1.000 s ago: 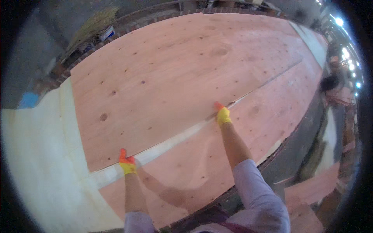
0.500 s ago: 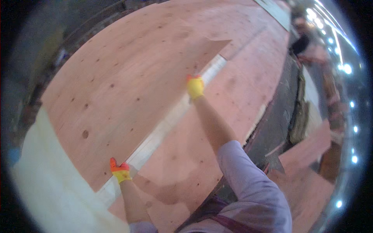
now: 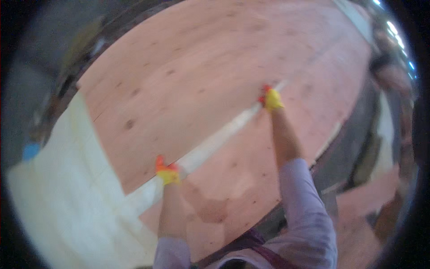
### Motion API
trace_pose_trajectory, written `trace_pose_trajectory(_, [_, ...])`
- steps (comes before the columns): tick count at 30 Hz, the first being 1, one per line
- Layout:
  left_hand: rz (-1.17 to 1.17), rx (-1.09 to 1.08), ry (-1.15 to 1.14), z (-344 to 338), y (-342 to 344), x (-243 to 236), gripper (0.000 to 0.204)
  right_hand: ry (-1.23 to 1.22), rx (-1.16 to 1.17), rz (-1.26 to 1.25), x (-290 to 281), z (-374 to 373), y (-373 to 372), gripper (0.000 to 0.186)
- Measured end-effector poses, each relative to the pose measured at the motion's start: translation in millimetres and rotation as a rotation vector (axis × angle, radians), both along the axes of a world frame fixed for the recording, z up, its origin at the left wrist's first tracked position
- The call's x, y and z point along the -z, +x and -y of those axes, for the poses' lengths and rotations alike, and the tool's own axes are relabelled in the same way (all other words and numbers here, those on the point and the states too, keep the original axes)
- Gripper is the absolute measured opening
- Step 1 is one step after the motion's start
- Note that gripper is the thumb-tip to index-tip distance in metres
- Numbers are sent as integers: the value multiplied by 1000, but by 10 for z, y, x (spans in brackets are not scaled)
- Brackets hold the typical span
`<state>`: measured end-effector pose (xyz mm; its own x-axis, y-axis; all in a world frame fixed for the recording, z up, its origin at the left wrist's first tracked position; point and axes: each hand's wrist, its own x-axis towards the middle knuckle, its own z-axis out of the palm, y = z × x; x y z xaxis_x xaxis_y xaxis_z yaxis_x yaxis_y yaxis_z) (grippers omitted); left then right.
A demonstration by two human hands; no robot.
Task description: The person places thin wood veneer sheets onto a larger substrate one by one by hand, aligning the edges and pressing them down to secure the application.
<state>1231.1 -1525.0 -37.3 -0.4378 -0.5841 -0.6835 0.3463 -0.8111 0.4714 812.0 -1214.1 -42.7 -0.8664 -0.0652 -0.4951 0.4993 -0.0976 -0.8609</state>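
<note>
Wearing yellow-and-orange gloves, a worker in lilac sleeves [image 3: 301, 188] bends over a broad, knotted sheet of pinkish wood [image 3: 179, 103], its near edge caught in both hands. The left hand [image 3: 167, 171] has its grip closed on that edge close to the sheet's near-left corner, one finger or thumb laid over the top; the right hand [image 3: 271, 97], blurred, has its grip closed on the edge farther along. The large sheet lies beyond a pale strip [image 3: 219, 136], which shows between it and a second pinkish sheet [image 3: 233, 179] nearer the worker's body. At left spreads a whitish sheet [image 3: 67, 188]; at lower right lie pinkish pieces [image 3: 367, 197].
</note>
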Motion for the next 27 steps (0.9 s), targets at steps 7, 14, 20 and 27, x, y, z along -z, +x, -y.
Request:
trace_pose_trajectory(7, [401, -22, -567, -500, -427, 617, 27, -285, 83, -70, -782, -608, 1234, 34])
trace_pose_trajectory(14, [224, -165, -407, -417, -369, 293, 35, -99, -109, 184, -1488, -1056, 3796, 40])
trace_pose_trajectory(20, [420, 60, -530, -127, -156, 662, 26, -5, -49, 339, -1752, -1184, 4950, 36])
trace_pose_trajectory(27, [131, 801, -188, -173, 493, -1003, 34, 262, 328, 179, -1571, -1655, 5252, 34])
